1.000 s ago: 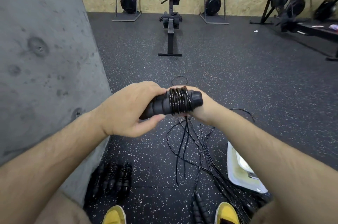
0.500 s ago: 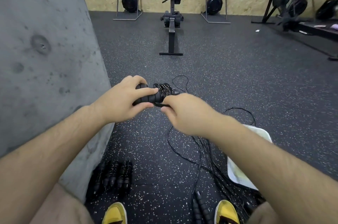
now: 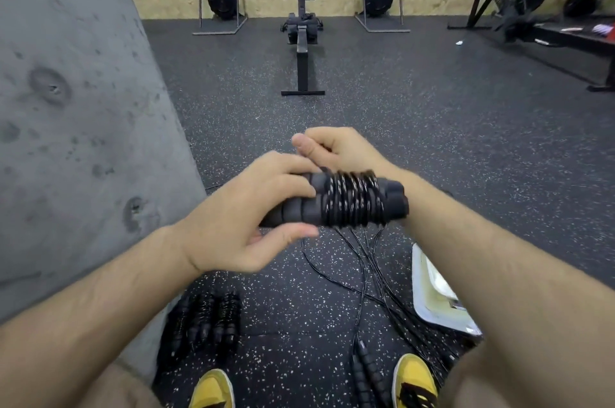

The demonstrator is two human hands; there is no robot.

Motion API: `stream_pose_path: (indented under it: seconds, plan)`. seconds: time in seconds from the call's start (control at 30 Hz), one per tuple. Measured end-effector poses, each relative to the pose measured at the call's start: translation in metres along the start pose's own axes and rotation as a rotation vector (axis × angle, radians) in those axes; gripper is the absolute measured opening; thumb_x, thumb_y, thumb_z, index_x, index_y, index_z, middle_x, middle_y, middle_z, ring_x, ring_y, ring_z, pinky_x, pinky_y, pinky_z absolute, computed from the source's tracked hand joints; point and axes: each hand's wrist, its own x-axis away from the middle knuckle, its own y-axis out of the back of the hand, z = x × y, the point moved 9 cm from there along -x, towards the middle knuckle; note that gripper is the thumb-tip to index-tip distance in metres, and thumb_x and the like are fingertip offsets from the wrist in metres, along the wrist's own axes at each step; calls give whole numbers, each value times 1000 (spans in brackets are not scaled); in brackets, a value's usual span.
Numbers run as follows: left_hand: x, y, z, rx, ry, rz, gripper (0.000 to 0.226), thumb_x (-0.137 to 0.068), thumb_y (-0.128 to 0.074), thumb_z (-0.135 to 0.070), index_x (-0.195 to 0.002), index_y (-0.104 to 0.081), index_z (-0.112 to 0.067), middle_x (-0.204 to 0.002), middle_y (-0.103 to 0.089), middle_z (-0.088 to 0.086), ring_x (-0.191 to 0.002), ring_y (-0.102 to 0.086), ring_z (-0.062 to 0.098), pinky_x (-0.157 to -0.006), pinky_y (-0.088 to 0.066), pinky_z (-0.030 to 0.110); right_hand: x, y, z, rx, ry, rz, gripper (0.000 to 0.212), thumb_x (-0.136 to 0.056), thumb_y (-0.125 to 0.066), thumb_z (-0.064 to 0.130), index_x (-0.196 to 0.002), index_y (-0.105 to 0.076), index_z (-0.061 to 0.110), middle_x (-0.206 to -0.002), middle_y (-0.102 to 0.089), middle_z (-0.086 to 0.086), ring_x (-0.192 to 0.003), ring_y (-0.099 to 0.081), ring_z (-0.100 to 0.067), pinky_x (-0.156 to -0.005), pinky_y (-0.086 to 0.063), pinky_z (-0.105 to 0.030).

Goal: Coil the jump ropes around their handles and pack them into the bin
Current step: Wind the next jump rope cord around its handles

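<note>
My left hand (image 3: 246,214) grips the left end of a pair of black foam jump rope handles (image 3: 392,199) held side by side. Black speckled rope (image 3: 352,201) is coiled in many turns round their middle. Behind the handles, my right hand (image 3: 336,148) is closed with the thumb up; the rope it seems to pinch is hidden. Loose black rope strands (image 3: 362,268) hang from the coil to the floor. A white bin (image 3: 432,294) lies on the floor at the right, partly hidden by my right forearm.
Three coiled jump ropes (image 3: 206,317) lie by the grey concrete pillar (image 3: 73,128) at the left. More loose handles (image 3: 362,367) lie between my yellow shoes (image 3: 414,377). A rowing machine (image 3: 303,41) stands ahead on the speckled rubber floor.
The handles have come closer and turned toward the camera. My right hand has swung from in front of the coil to behind it, and the coil has more turns.
</note>
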Motion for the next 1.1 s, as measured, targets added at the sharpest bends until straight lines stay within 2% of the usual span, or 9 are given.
stream_pose_path:
  seconds: [0.1,0.17,0.23,0.33,0.47,0.73,0.87,1.0,1.1]
  plan:
    - [0,21,20,35,60,-170,35,-93,-67,-26,-118,-51,-9,-126,-55,14,-118,-57,32,-103,-44,44,6,-46,-24,16,-181,43,18,-103,-46,9,-109,-60,1,-104,-65,-11,-79,-61,-1,-88,-54,-35]
    - [5,31,43,-28,147,-216,36,-93,-68,-28,-119,-51,-10,-123,-56,13,-115,-57,31,-100,-46,44,4,-47,-15,-37,-218,-30,23,-105,-40,14,-100,-62,8,-91,-62,-4,-69,-52,-8,-76,-52,-33]
    - [11,34,68,-127,227,-191,38,-92,-69,-30,-120,-52,-12,-120,-56,10,-112,-56,29,-99,-46,46,6,-48,14,6,-72,-47,31,-108,-33,28,-89,-56,19,-76,-58,2,-59,-47,-11,-60,-42,-33]
    - [21,29,101,-223,332,-102,38,-92,-66,-39,-121,-58,-15,-118,-57,7,-110,-55,27,-100,-44,47,21,-68,34,10,-56,72,24,-107,-33,34,-108,-52,20,-86,-63,-2,-71,-57,-19,-65,-45,-39]
    - [30,13,120,-298,387,33,45,-92,-59,-51,-113,-68,-12,-117,-58,8,-103,-53,28,-97,-43,44,32,-80,48,205,7,194,25,-107,-33,30,-115,-48,11,-94,-61,-7,-78,-55,-29,-68,-41,-39]
    - [43,-6,120,-6,461,116,34,-94,-56,-49,-111,-66,-20,-116,-58,0,-110,-57,20,-99,-46,41,19,-12,63,610,235,1,29,-105,-37,39,-110,-63,27,-100,-60,5,-84,-63,-25,-61,-35,-32]
    - [31,-12,90,54,379,170,19,-93,-61,-47,-105,-60,-32,-116,-59,-5,-106,-55,9,-91,-41,22,14,3,59,598,381,-37,43,-97,-35,51,-91,-70,28,-82,-62,5,-70,-60,-25,-60,-36,-31]
    - [25,-6,67,153,372,142,29,-90,-67,-46,-104,-57,-22,-119,-62,-5,-107,-60,19,-94,-47,35,5,17,52,456,333,-33,44,-89,-43,64,-92,-72,31,-83,-57,12,-83,-59,-18,-69,-40,-32]
    - [24,3,55,335,426,75,33,-86,-71,-40,-102,-53,-18,-124,-61,-9,-111,-62,22,-93,-51,36,1,18,33,140,176,43,24,-90,-58,54,-90,-72,34,-84,-61,11,-86,-60,-11,-79,-49,-36]
